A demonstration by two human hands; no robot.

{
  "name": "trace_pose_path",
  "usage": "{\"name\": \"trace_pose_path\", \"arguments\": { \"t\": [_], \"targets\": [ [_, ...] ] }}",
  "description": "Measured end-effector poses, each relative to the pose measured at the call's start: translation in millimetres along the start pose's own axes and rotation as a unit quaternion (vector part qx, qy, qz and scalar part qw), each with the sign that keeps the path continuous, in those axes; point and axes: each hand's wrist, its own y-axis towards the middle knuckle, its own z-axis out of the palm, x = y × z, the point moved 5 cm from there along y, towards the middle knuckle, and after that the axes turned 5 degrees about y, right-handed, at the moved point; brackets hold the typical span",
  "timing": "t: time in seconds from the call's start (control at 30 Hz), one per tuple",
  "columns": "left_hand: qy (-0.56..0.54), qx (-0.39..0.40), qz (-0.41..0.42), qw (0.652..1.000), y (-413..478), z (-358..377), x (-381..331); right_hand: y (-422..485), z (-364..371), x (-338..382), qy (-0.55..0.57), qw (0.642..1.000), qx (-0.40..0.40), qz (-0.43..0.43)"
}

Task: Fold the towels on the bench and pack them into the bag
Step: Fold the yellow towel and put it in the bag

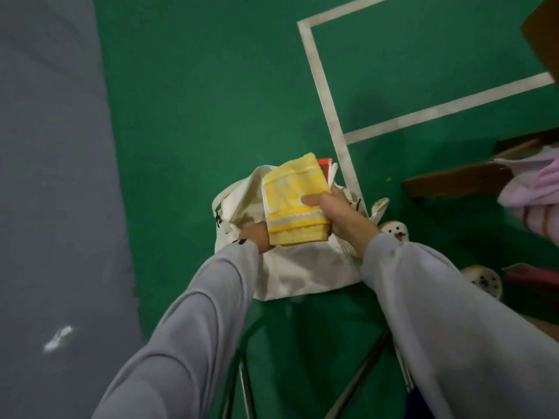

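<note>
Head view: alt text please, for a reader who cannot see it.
The right hand grips a folded yellow towel over the open mouth of a white bag, whose rim the left hand holds. A pink towel lies on the wooden bench at right.
</note>
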Motion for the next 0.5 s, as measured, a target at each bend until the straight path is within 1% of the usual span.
{"name": "trace_pose_path", "arguments": {
  "t": [0.03, 0.1, 0.2, 0.23, 0.27, 0.33, 0.37, 0.43, 0.47, 0.5],
  "targets": [
    [-0.003, 0.02, -0.012, 1.0, 0.2, 7.2, -5.7, -0.7, 1.5, -1.7, -0.006, 1.0, 0.005, -0.001],
    [-0.007, 0.036, -0.029, 0.999, 3.7, 26.4, -13.2, -0.8, 4.6, -4.4, -0.022, 1.0, 0.016, -0.004],
    [0.023, 0.047, -0.023, 0.998, 6.3, 52.3, -22.9, 2.2, 9.2, -6.2, -0.057, 0.998, 0.033, -0.009],
    [0.015, 0.049, -0.021, 0.998, 9.4, 61.7, -23.3, 4.2, 10.6, -7.4, -0.066, 0.997, 0.036, -0.007],
    [-0.019, 0.054, -0.017, 0.998, 9.7, 67.1, -24.5, 6.3, 11.9, -8.7, -0.07, 0.997, 0.038, -0.005],
    [-0.055, 0.065, -0.022, 0.996, 5.7, 66.3, -23.8, 9.3, 13.8, -11.1, -0.066, 0.997, 0.03, -0.002],
    [-0.038, 0.068, -0.025, 0.997, 3.9, 62.8, -25.0, 11.0, 13.0, -12.8, -0.059, 0.998, 0.021, -0.003],
    [-0.022, 0.098, 0.007, 0.995, -6.6, 41.9, -30.8, 13.6, 9.5, -18.1, -0.039, 0.999, 0.006, -0.003],
    [-0.025, 0.119, 0.005, 0.993, -7.9, 38.9, -34.4, 14.4, 7.4, -21.4, -0.029, 1.0, -0.001, 0.0],
    [-0.026, 0.117, -0.024, 0.992, -11.2, 36.0, -32.7, 14.5, 4.9, -24.2, -0.024, 1.0, -0.006, 0.004]
  ]
}}
